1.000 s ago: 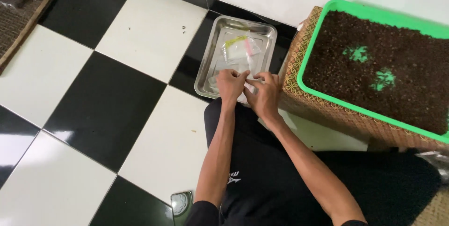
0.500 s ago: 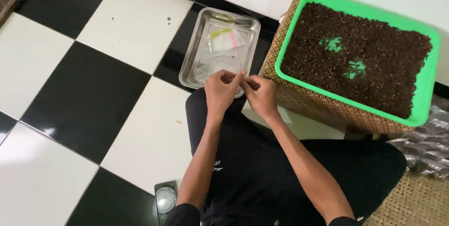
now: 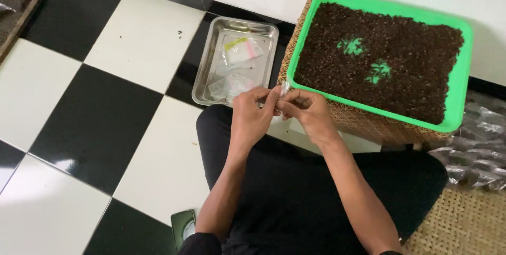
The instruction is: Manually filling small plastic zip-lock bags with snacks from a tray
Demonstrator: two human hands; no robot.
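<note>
Tiles in black and white (image 3: 121,39) fill the left half of the frame, where a seated person in dark trousers (image 3: 295,202) works with both hands near the centre. At the bottom edge, left of centre, a dark phone (image 3: 183,224) lies on the floor beside the person's left forearm. Above it, in the upper middle, a shallow steel tray (image 3: 208,62) sits on the tiles and holds several small clear plastic packets (image 3: 237,68) (one with a yellow and pink strip). Just below the tray's near edge, the left hand (image 3: 250,115) is curled, its thumb and fingers pinched on a small clear packet (image 3: 283,90) that sticks up between the two hands. The right hand (image 3: 308,111) meets it there, fingers likewise closed on the same packet, so the hands touch at the fingertips. What the packet contains cannot be told. To the right, in the upper right of the frame, a green plastic tray (image 3: 458,97) filled with dark soil (image 3: 411,70) rests on a woven rattan box (image 3: 363,120); two bare green patches show through the soil near its middle. At the far right edge, clear plastic wrapping (image 3: 477,149) lies crumpled on a woven mat (image 3: 464,223).
</note>
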